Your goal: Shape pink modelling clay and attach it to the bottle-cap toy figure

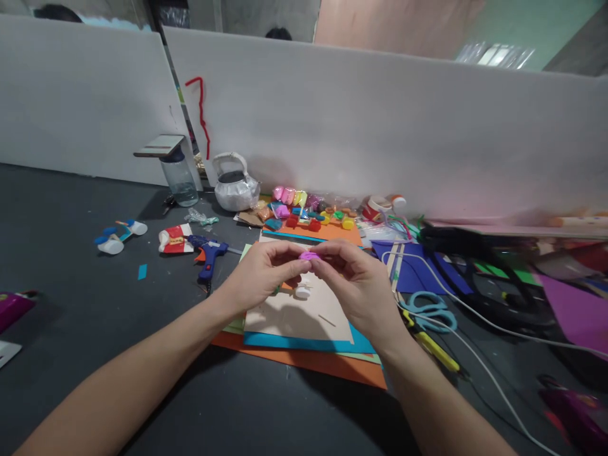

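Note:
Between the fingertips of both hands is a small piece of purple modelling clay [310, 256], partly hidden by the fingers. My left hand [263, 272] pinches it from the left with thumb and index finger. From the other side, my right hand [358, 282] pinches it too. Both hands are raised over a stack of coloured sheets, topped by a cream sheet [285, 323]. On that sheet, below the fingers, sit a small white piece [303, 292] and a thin stick [327, 320].
A blue glue gun [209, 253], a silver kettle model [236, 187] and a water bottle [180, 180] stand to the left. Several coloured clay lumps [294, 212] lie behind the sheets. Blue-handled scissors [431, 311], a yellow cutter [437, 351] and a white cord [494, 326] are on the right.

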`<state>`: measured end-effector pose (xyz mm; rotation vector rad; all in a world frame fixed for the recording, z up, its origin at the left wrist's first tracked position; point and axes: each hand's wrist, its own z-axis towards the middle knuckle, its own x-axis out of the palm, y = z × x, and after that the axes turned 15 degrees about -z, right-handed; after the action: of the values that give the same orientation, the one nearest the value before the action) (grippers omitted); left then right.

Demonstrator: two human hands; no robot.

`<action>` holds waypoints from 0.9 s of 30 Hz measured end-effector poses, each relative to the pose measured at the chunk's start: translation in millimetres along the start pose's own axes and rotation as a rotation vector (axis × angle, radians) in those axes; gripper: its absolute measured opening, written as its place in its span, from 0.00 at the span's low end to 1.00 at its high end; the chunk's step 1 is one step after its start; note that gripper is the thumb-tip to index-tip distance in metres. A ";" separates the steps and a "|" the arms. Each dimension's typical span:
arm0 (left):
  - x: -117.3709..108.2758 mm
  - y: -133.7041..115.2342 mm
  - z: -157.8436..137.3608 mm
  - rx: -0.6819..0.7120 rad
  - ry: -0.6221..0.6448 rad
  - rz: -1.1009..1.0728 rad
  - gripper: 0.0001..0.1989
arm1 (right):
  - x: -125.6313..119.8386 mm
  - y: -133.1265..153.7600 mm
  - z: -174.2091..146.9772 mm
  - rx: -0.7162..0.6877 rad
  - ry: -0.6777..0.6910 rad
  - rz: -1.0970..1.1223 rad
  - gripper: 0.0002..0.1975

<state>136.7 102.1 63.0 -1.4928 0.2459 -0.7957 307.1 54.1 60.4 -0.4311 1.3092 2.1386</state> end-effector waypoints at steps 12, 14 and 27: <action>-5.0 2.4 5.7 0.058 -0.167 0.109 0.09 | -7.5 -2.0 4.7 0.069 -0.092 0.058 0.03; 1.2 4.1 3.5 0.033 -0.123 0.070 0.10 | -2.9 -1.4 3.1 -0.004 -0.083 -0.007 0.04; -10.3 -4.7 4.6 -0.167 0.058 -0.184 0.13 | 2.4 -10.2 2.4 0.145 0.010 0.100 0.08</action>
<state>130.5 112.5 64.6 -1.6674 0.2252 -0.9861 311.8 60.5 53.1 -0.3234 1.5090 2.1067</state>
